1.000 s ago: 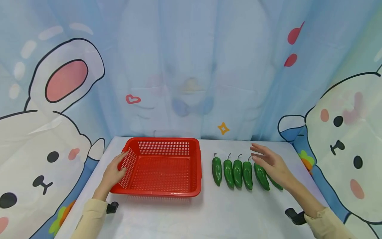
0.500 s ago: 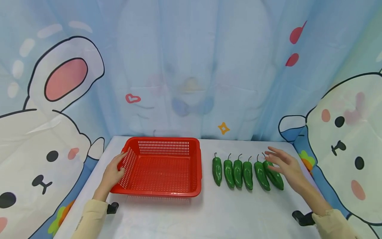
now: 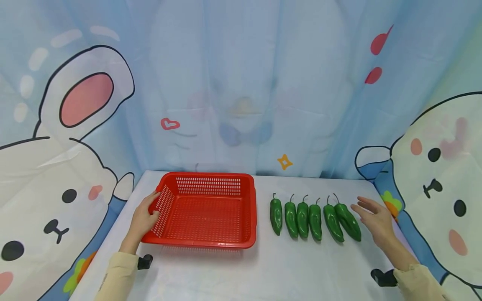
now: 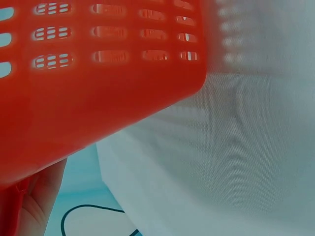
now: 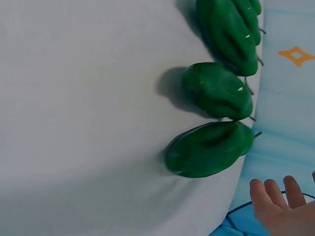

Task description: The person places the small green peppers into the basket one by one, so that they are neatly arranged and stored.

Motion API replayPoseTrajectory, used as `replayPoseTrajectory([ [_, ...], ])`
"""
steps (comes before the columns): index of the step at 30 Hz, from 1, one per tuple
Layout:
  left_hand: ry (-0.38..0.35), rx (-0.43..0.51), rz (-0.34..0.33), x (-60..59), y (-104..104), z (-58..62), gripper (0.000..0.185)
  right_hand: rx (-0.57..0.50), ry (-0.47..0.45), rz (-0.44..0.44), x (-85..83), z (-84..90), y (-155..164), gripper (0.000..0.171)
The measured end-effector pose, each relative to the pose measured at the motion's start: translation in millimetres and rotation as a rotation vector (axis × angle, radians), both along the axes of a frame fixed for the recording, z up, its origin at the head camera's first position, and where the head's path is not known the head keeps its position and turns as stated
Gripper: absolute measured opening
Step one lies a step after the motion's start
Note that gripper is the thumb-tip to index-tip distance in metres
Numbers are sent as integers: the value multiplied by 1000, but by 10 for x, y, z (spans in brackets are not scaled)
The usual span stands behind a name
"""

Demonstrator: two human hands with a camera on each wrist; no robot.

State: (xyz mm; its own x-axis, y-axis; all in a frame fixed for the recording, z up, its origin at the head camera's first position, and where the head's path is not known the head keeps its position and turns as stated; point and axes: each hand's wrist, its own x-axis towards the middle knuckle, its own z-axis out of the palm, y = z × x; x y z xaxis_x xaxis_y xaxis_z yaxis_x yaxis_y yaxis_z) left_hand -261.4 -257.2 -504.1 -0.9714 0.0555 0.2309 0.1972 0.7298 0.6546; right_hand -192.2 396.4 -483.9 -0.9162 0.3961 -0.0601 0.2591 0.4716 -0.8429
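Note:
My left hand grips the left rim of a red plastic basket, thumb over the edge. In the left wrist view the basket's slotted wall fills the upper left, and part of the hand shows under its rim. Several green peppers with thin stems stand in a row on the white table, right of the basket. To the right of the last pepper, my right hand is held in the air with fingers loosely extended, holding nothing. That pepper lies nearest it in the right wrist view.
The basket's inside shows only its red mesh floor. A white cloth covers the table, which ends at the back against a blue curtain printed with cartoon rabbits.
My right hand has moved right, off the rightmost peppers, which now show fully. My left hand and the basket have stayed in place; the whole view has shifted slightly.

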Motion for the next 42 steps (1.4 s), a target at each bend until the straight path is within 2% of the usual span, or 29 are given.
replayPoseTrajectory([
  [4,-1,10,14,-3,-3,-3,61,10,-25,-50,-23,-108,52,67],
  [11,-11,-11,7,-3,-11,11,59,25,-36,-65,-45,-303,127,65],
  [19,12,-25,-51,27,-42,11,57,81,-83,-66,-251,-906,512,73],
  [22,21,-12,-61,33,-50,-2,58,61,-88,-69,-321,-1073,612,71],
  [24,28,-7,-63,30,-53,-11,58,56,-94,-74,-339,-1125,633,68],
  [28,37,-2,-64,20,-60,-29,59,45,-122,-95,-328,-1094,561,61],
  [35,46,1,-63,26,-63,-34,60,20,-171,-174,-240,-828,299,52],
  [36,49,1,-64,27,-63,-33,60,25,-170,-174,-241,-845,305,51],
  [42,44,-5,-61,11,-68,-45,60,14,-163,-174,-162,-653,158,49],
])
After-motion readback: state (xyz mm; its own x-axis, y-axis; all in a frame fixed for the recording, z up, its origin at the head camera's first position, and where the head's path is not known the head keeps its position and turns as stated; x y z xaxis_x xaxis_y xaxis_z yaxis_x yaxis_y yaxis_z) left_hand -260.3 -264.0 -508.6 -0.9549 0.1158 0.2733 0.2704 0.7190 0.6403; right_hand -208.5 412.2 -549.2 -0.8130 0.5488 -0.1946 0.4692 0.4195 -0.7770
